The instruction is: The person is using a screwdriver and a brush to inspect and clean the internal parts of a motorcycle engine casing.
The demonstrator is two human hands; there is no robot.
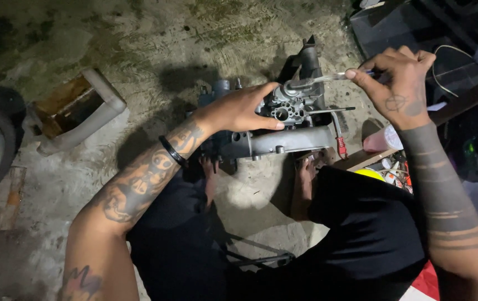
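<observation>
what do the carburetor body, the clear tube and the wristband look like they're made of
Carburetor body: looks like cast metal, dull grey with a matte, slightly rough finish and machined round ports. The left hand steadies it.

Clear tube: seems to be flexible plastic or vinyl, see-through and glossy where light catches it; the right hand pinches it.

Wristband: probably rubber or silicone, plain black and smooth, though it is hard to be sure.
</observation>
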